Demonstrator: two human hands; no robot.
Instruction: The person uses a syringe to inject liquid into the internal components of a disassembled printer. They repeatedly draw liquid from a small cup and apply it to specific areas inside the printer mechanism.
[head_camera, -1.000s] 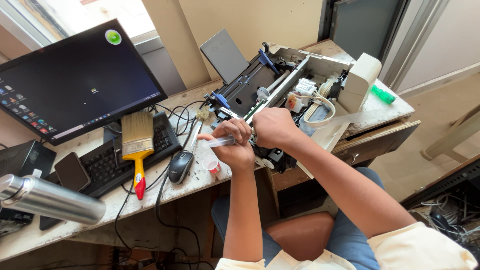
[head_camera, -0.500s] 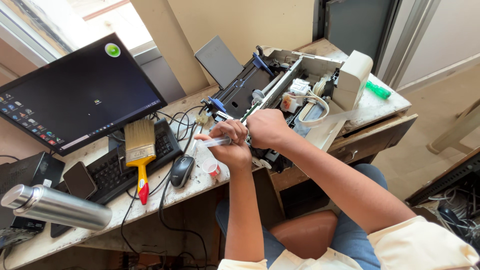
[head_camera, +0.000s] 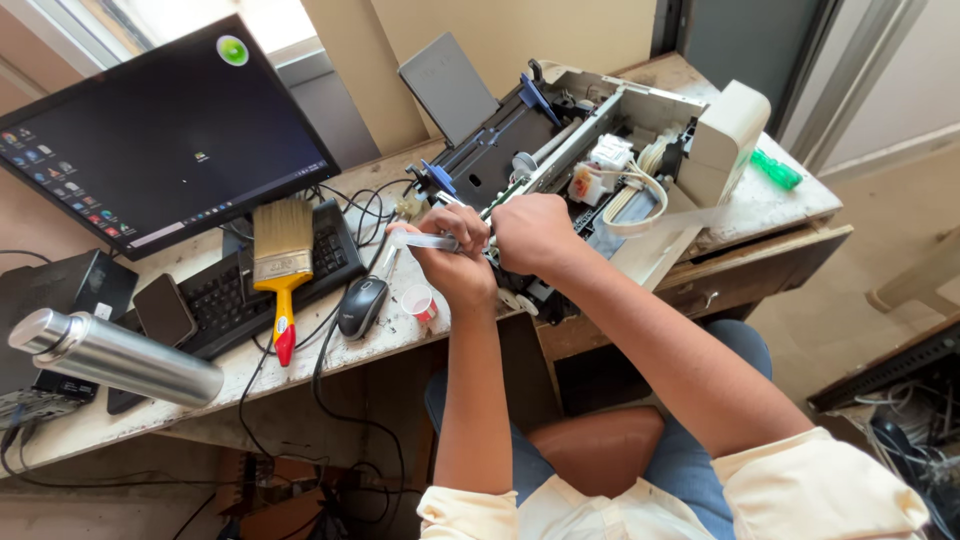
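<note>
An opened printer (head_camera: 560, 150) with its cover off lies on the worn desk (head_camera: 770, 200), its rollers, wires and white parts exposed. My left hand (head_camera: 452, 255) is closed around a thin clear tube-like piece (head_camera: 425, 240) just in front of the printer's near left corner. My right hand (head_camera: 530, 232) is clenched beside it, pressed against the printer's front edge; what its fingers grip is hidden.
A monitor (head_camera: 160, 140) stands at the left, with a keyboard (head_camera: 260, 280), a yellow-handled paintbrush (head_camera: 282, 265), a mouse (head_camera: 362, 303) and a small red-and-white cap (head_camera: 421, 303) before it. A steel flask (head_camera: 115, 355), a phone (head_camera: 165, 310) and a green screwdriver handle (head_camera: 775, 170) lie on the desk.
Both hands stay together at the printer's front edge with little shift. The view has tilted slightly, so the desk sits a bit higher in the frame.
</note>
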